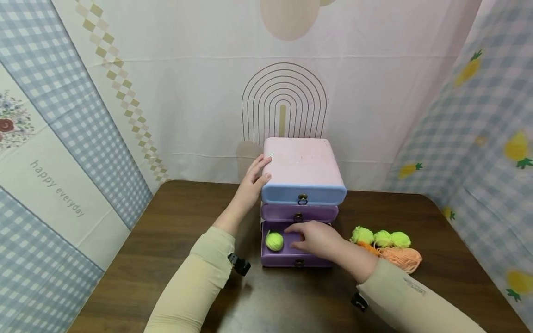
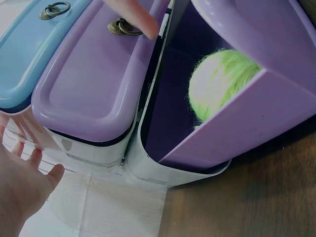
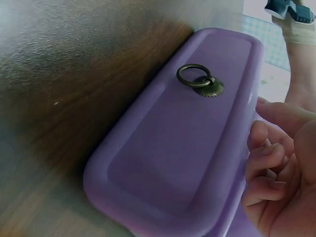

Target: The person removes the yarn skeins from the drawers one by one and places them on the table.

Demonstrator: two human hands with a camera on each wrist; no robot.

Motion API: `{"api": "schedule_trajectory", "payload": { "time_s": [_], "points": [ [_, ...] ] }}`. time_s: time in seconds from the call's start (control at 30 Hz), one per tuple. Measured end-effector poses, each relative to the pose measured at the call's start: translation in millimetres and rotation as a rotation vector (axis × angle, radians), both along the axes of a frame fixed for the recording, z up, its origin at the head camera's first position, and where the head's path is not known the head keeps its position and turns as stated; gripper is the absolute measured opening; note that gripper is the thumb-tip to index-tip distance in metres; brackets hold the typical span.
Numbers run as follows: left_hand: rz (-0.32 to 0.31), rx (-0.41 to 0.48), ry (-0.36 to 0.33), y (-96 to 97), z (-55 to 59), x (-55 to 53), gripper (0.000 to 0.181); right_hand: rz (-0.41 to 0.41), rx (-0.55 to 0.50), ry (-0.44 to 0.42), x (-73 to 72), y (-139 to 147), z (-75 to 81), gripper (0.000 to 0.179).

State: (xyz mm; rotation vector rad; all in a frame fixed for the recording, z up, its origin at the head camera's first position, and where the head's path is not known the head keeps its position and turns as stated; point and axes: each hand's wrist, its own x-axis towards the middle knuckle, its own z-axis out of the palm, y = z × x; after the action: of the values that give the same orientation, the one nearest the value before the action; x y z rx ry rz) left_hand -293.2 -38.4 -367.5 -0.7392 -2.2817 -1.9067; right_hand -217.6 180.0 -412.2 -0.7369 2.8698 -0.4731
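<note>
A small chest of drawers [image 1: 300, 162] with a pink top stands on the table; its lowest purple drawer [image 1: 297, 260] is pulled out. Inside that drawer, on the left, sits a yellow-green yarn ball [image 1: 274, 241], also seen in the left wrist view [image 2: 217, 84]. My left hand [image 1: 251, 182] rests on the chest's upper left side with its fingers spread. Over the pulled-out drawer, right of the ball, hovers my right hand [image 1: 316, 238], holding nothing. Loosely bent fingers [image 3: 264, 153] show beside the drawer's front edge in the right wrist view.
Several yellow-green yarn balls [image 1: 383, 238] lie right of the chest, with a peach yarn skein [image 1: 401, 259] and some orange yarn [image 1: 368, 248]. A blue drawer [image 1: 287, 195] and a purple one [image 1: 279, 213] above are closed. Patterned cloth hangs behind and on both sides.
</note>
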Motion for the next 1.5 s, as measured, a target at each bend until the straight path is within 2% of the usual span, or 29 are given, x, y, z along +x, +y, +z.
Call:
{"api": "schedule_trajectory", "payload": {
  "time_s": [0.23,0.47,0.67,0.9,1.07,1.3,1.4,1.5],
  "points": [
    [-0.002,-0.008,-0.002,-0.3,0.1,-0.4,0.051,0.043,0.022,-0.004,-9.1,-18.2,-6.3,0.036],
    [-0.005,-0.004,-0.014,-0.3,0.9,0.8,0.051,0.035,0.102,-0.044,-14.7,-30.3,-12.4,0.042],
    [0.000,-0.009,-0.013,-0.5,0.5,-0.6,0.052,0.029,0.121,-0.046,-19.5,-35.5,-16.5,0.046],
    [0.011,0.028,-0.010,0.5,-28.1,-24.3,0.052,0.017,0.139,-0.058,-24.4,-37.4,-26.0,0.047],
    [0.038,0.030,0.016,1.4,-34.7,-27.9,0.051,0.029,0.139,-0.055,-25.7,-39.0,-30.3,0.048],
    [0.042,0.034,0.026,2.1,-35.4,-28.0,0.050,0.034,0.146,-0.064,-25.8,-40.1,-31.0,0.045],
    [0.031,0.037,0.025,2.1,-29.3,-23.4,0.050,0.036,0.149,-0.066,-26.0,-40.0,-31.1,0.044],
    [0.012,0.043,0.018,1.3,-17.2,-13.8,0.050,0.043,0.145,-0.063,-26.2,-40.3,-31.6,0.042]
  ]
}}
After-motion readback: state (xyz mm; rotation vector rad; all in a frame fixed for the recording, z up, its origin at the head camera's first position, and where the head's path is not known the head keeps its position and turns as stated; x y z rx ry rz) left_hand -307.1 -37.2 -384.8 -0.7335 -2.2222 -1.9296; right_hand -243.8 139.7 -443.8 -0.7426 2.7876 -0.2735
